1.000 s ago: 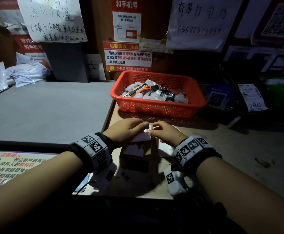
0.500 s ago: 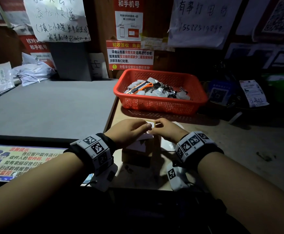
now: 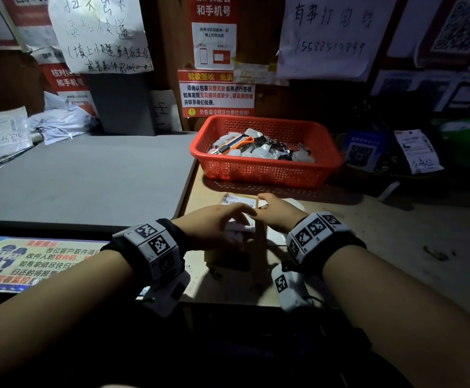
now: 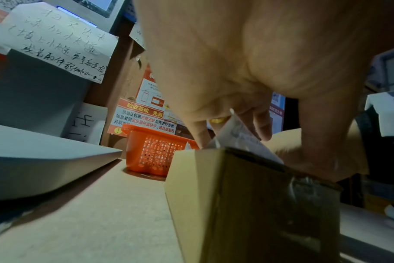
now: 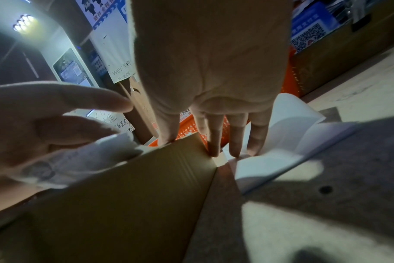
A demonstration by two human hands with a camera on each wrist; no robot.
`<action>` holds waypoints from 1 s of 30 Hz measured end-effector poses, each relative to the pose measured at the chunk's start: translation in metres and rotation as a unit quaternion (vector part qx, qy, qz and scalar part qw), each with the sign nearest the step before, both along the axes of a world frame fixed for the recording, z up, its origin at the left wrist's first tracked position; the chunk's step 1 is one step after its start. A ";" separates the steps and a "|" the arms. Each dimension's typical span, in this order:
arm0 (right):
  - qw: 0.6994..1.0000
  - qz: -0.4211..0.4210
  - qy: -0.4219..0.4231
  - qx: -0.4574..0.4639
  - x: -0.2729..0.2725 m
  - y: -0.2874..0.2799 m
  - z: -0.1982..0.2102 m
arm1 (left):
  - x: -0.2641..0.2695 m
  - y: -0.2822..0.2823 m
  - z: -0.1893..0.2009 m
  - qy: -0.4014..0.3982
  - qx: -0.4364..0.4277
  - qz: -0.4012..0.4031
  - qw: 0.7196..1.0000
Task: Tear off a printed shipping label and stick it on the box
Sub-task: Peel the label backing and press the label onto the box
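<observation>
A small cardboard box (image 3: 228, 257) stands on the wooden table between my hands. The printed label (image 3: 238, 202) lies with its far end on the box top; its near part still arches up off the box (image 4: 241, 140). My left hand (image 3: 222, 222) reaches over the box, with fingers laid on the label (image 5: 79, 160). My right hand (image 3: 278, 212) is at the far right corner: the thumb rests on the top, and straight fingers (image 5: 234, 138) run down the right side of the box (image 5: 135, 195).
A red basket (image 3: 267, 169) with a utility knife and small packets stands just beyond the box. White backing paper (image 5: 281, 142) lies right of the box. A raised grey surface (image 3: 82, 177) fills the left, and notices cover the back wall.
Both hands held the label together above the box before. Now its far end lies on the box top, my right hand has shifted to the far corner and my left fingers lie over the label.
</observation>
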State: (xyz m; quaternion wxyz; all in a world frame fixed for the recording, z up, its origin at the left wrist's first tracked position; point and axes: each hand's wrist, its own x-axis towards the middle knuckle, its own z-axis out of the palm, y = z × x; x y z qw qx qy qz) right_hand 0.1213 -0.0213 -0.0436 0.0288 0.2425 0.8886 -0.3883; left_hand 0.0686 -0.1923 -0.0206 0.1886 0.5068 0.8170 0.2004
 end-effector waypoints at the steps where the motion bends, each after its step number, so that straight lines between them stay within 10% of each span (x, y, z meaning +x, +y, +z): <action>1: 1.000 0.001 -0.001 0.007 0.000 -0.001 0.001 | 0.000 -0.001 0.000 0.011 -0.007 -0.010 1.000; 30: 1.000 0.007 -0.022 -0.016 0.008 0.016 -0.006 | -0.006 0.016 -0.020 0.065 0.081 0.060 0.993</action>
